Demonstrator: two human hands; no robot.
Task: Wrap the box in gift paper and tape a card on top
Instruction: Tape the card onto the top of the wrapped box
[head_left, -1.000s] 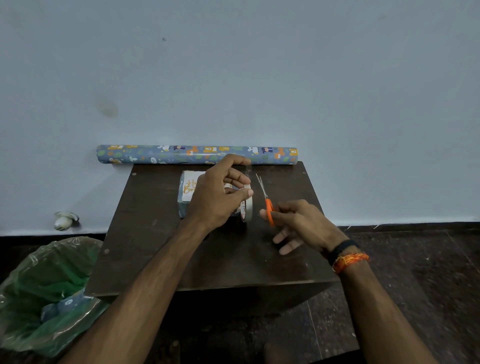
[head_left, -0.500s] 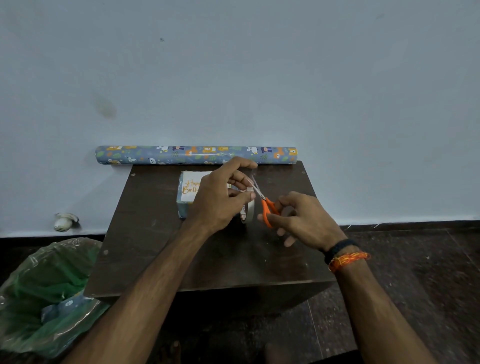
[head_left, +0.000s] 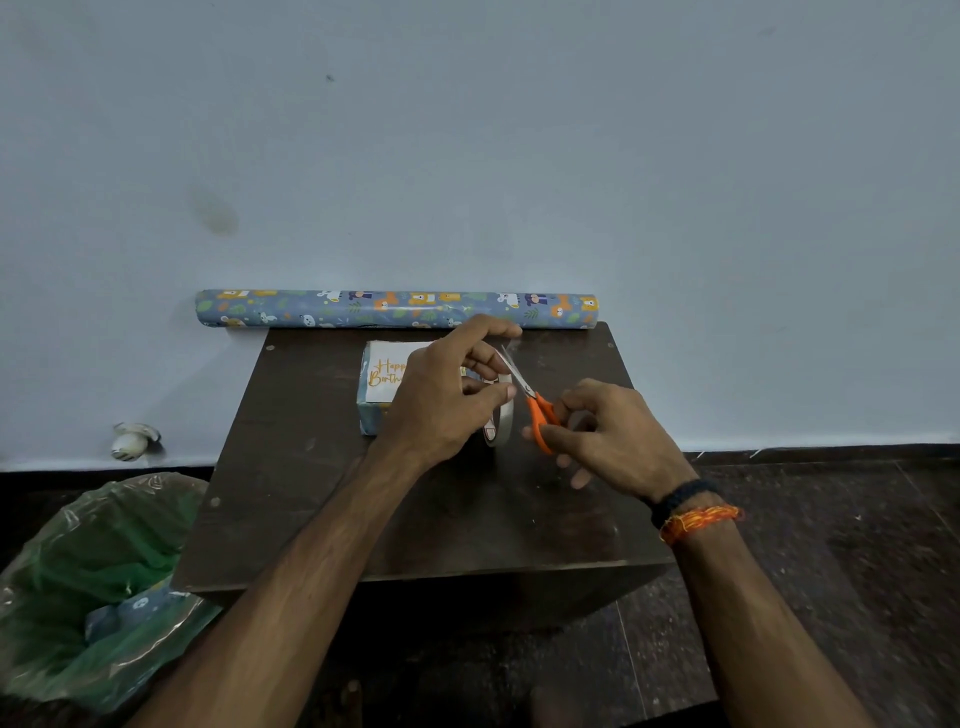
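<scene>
Table (head_left: 322, 519): one box (head_left: 371, 415), one scissors (head_left: 537, 413)

Blue-wrapped box (head_left: 371, 415) on table, white "Happy Birthday" card (head_left: 384, 374) flat on top

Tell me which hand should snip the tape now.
Probably the right hand: it grips the orange scissors, blades raised beside the tape roll. The left hand is busy gripping that roll beside the wrapped box.
</scene>
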